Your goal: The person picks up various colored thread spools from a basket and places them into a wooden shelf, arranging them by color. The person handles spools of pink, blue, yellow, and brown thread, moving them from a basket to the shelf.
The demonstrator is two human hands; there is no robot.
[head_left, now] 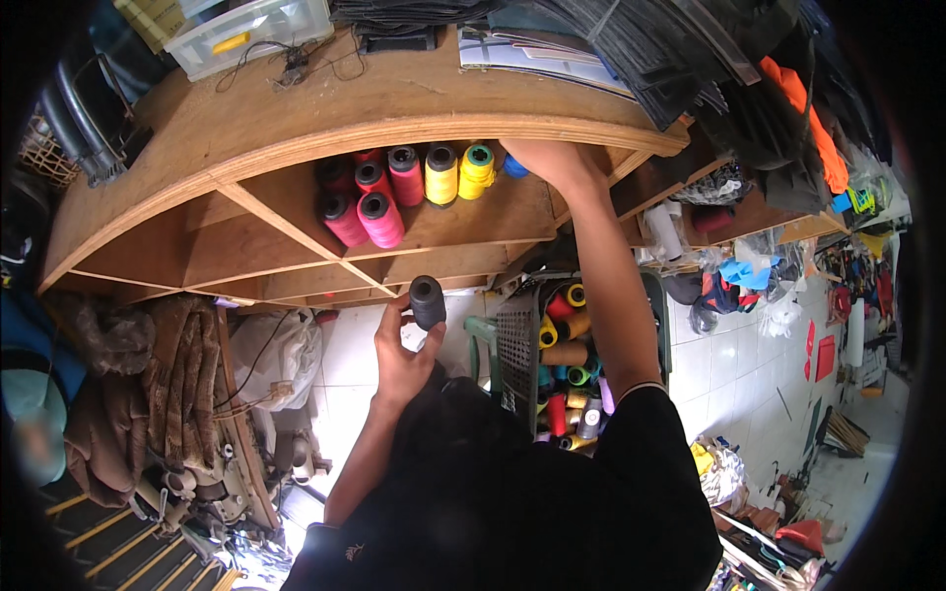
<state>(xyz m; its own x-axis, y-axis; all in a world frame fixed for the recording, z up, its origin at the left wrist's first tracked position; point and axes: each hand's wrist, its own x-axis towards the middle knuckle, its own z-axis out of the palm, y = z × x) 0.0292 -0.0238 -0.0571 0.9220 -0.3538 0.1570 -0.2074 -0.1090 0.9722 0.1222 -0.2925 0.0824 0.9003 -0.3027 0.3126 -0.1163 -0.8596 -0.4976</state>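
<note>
Black thread spool (428, 301) pinched in left hand (399, 357) fingertips, below wooden shelf (296, 197). Right hand (547, 158) deep in compartment beside blue spool (514, 167); grip impossible to tell. Risk, likely: nudging yellow spools (458, 172) off, or loose pinch dropping black spool toward crate (517, 345).

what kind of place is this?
Likely a sewing or tailoring workshop. Thread cones stand in a wooden shelf, a basket holds more spools, and fabric is piled on top. The left hand holds a black spool.
</note>
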